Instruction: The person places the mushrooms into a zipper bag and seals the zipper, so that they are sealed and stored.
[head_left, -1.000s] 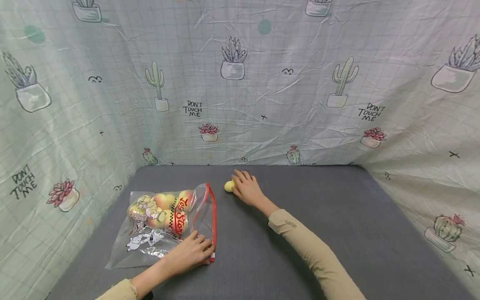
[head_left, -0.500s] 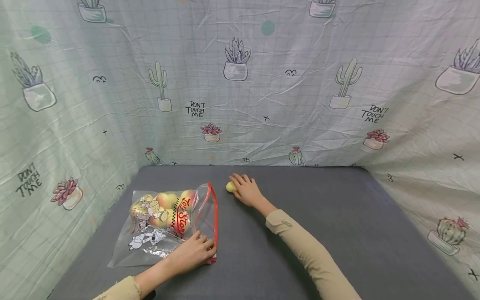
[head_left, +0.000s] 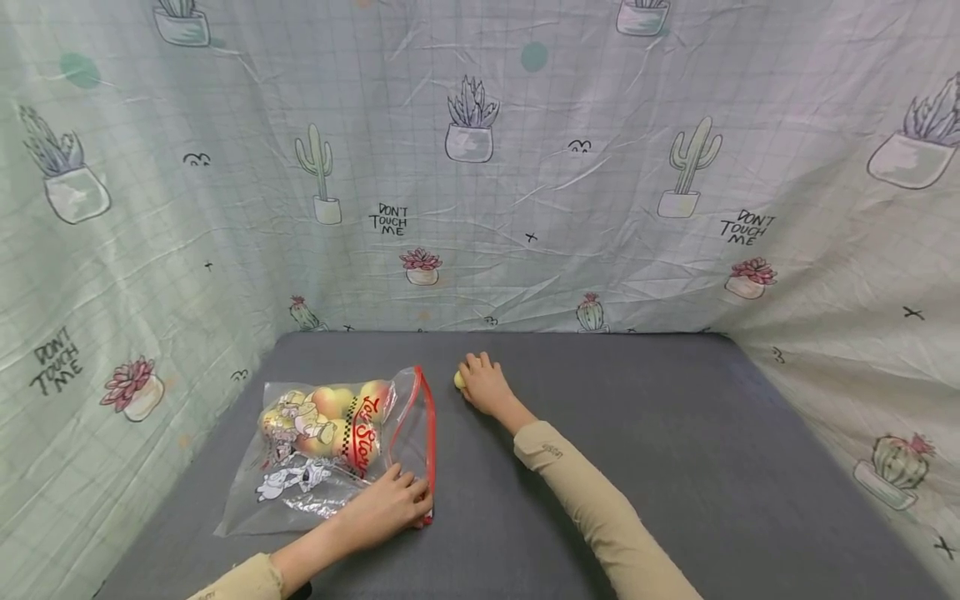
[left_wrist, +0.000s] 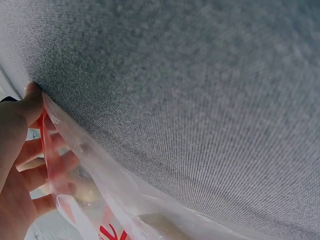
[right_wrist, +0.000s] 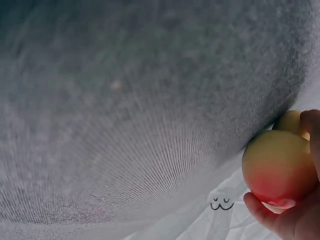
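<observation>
A clear zip bag point(head_left: 247, 500) with a red zip edge lies flat on the grey table, holding several yellow-red pears point(head_left: 327, 402). My left hand point(head_left: 386, 507) grips the near corner of its zip edge. In the left wrist view, the thumb point(left_wrist: 31, 102) is at the bag's edge, and the other fingers show through the plastic. To the right of the bag, my right hand point(head_left: 486, 386) holds a yellow pear with a red blush point(right_wrist: 277, 167). From above, the hand covers most of this pear; only its pale yellow end shows.
The grey tabletop point(head_left: 637, 433) stretches away to the right of my right arm. A cactus-print cloth point(head_left: 525, 192) hangs behind the table and along both sides.
My right hand has drawn slightly nearer to me, and its fingers have closed further round the pear. The left hand and the bag stay in place.
</observation>
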